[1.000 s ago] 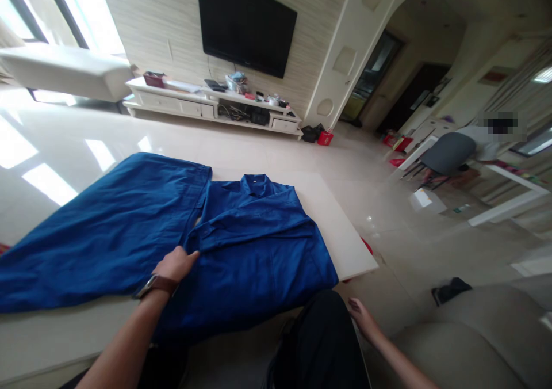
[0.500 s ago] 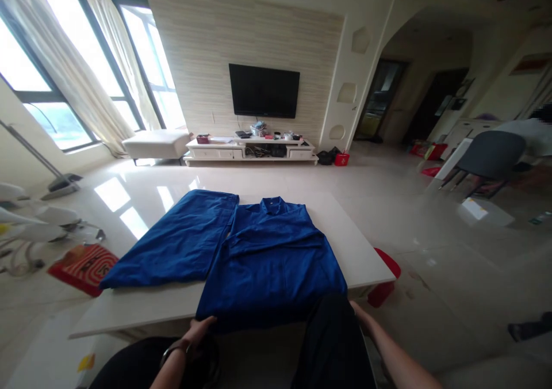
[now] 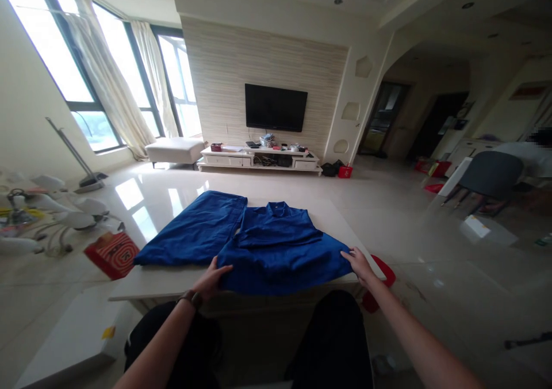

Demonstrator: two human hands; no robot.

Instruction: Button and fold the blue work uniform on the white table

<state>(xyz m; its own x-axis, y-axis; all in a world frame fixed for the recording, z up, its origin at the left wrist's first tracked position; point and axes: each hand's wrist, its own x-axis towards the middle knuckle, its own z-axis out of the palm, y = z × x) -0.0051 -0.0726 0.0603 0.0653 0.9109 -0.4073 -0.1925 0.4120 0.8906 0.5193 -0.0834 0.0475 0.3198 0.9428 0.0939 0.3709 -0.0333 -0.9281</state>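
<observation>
A blue collared shirt (image 3: 280, 245) lies on the white table (image 3: 164, 282), its collar pointing away from me. My left hand (image 3: 213, 278) is closed on the near left corner of its hem. At the opposite corner my right hand (image 3: 357, 262) pinches the hem, and the lower part is stretched between both hands, raised off the tabletop near the front edge. To the left of the shirt, another blue garment (image 3: 194, 228) lies folded flat; neither hand touches it.
A red patterned bag (image 3: 112, 255) stands left of the table, and a red stool (image 3: 382, 279) shows at its right edge. A white box (image 3: 73, 337) is at the lower left. Farther off are a TV cabinet (image 3: 228, 160) and a seated person (image 3: 513, 156) at the right.
Both hands have lifted the shirt's hem from the table's near edge and moved it up and forward. The right hand, partly hidden behind the knee before, now shows fully. The camera view has shifted.
</observation>
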